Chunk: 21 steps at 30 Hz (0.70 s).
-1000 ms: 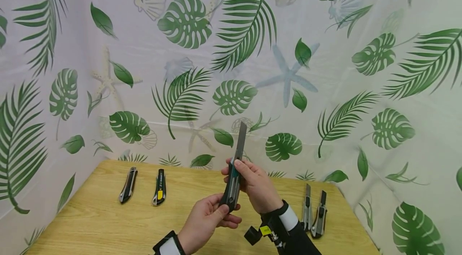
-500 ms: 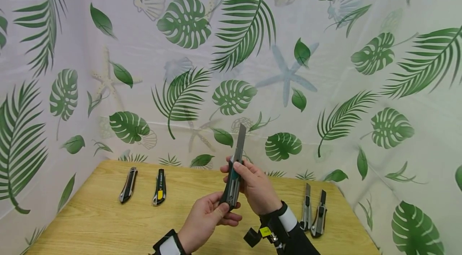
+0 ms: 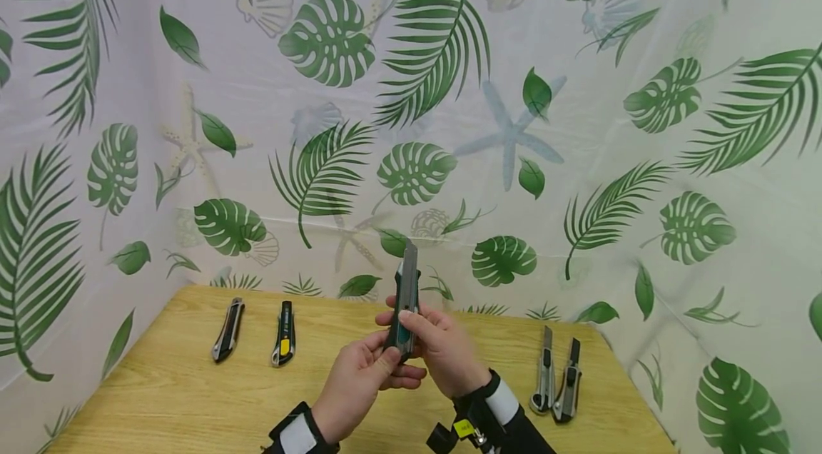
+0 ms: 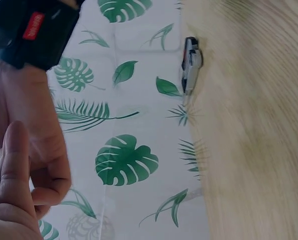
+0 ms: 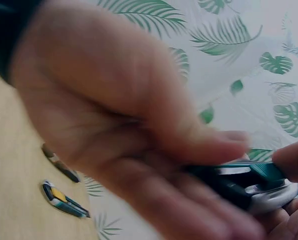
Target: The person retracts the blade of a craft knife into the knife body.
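Observation:
Both hands hold a dark utility knife [image 3: 407, 293] with teal parts upright over the middle of the table. My left hand [image 3: 356, 375] grips its lower end between thumb and fingers. Higher up, my right hand [image 3: 449, 354] wraps the handle, its thumb lying on the front over the slider track. Only a short length of grey blade [image 3: 409, 252] shows above the handle. In the right wrist view the knife's teal and silver end [image 5: 268, 182] lies between the two hands. The left wrist view has the knife almost hidden behind the fingers.
On the wooden table [image 3: 193, 397], a black-and-silver utility knife [image 3: 228, 330] and a black one with a yellow slider [image 3: 283, 334] lie at left. Two silver utility knives [image 3: 545, 372] [image 3: 568, 382] lie at right, blades out. A leaf-patterned sheet [image 3: 411, 118] hangs behind.
The long extended blade has slid most of the way into the handle. My right hand and its thumb have moved down and slightly left; the knife now stands more upright.

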{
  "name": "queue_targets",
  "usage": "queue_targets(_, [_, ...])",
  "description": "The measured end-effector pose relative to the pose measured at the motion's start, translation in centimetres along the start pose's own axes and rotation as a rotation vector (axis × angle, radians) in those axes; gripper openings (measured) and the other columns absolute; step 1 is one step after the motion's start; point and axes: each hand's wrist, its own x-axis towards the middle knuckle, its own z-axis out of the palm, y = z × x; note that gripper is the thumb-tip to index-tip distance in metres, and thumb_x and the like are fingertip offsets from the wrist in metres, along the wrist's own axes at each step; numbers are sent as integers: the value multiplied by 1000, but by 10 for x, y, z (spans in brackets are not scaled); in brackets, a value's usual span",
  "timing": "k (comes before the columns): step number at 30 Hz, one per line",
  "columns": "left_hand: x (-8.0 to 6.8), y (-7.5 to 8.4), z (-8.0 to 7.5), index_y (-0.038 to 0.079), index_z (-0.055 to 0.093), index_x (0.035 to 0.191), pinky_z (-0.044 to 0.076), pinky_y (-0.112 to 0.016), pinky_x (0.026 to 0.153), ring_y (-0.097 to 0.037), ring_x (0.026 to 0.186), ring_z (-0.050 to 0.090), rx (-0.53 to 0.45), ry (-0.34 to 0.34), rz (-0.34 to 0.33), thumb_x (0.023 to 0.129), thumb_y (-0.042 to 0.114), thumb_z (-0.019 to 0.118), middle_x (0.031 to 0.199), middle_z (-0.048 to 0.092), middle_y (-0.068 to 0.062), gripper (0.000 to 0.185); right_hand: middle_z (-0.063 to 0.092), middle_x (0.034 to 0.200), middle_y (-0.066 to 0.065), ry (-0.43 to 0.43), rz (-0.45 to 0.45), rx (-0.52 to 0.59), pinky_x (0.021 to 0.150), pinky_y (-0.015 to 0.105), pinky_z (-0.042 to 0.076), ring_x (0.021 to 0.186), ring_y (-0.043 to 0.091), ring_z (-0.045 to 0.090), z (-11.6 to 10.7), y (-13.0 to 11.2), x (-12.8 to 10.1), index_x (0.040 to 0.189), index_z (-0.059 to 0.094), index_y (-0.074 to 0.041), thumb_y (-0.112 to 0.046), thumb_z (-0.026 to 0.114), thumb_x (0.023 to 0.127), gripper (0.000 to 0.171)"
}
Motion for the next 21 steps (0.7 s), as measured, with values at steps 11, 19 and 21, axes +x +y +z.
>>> queue_targets(11, [2, 0, -3, -6, 49, 144, 57, -39, 88, -28, 100, 73, -28, 42, -17, 106, 13, 53, 120, 69, -21, 42, 65, 131, 10, -45, 8, 41, 100, 42, 43, 120, 29, 59, 2, 7, -3, 144, 48, 2, -19, 55, 105, 44])
queue_targets(19, [2, -1, -2, -6, 48, 144, 57, -39, 88, -27, 102, 72, -25, 27, -6, 106, 15, 53, 122, 68, -21, 43, 63, 134, 8, -81, -10, 30, 101, 39, 45, 123, 26, 58, 1, 5, -6, 148, 43, 1, -15, 54, 106, 46])
queue_targets(21, [2, -1, -2, -6, 48, 144, 57, -39, 89, -26, 102, 72, -21, 14, -3, 106, 16, 53, 124, 67, -21, 44, 64, 133, 8, -92, -14, 24, 102, 41, 44, 123, 26, 58, -1, 4, -7, 147, 44, 2, -15, 54, 106, 45])
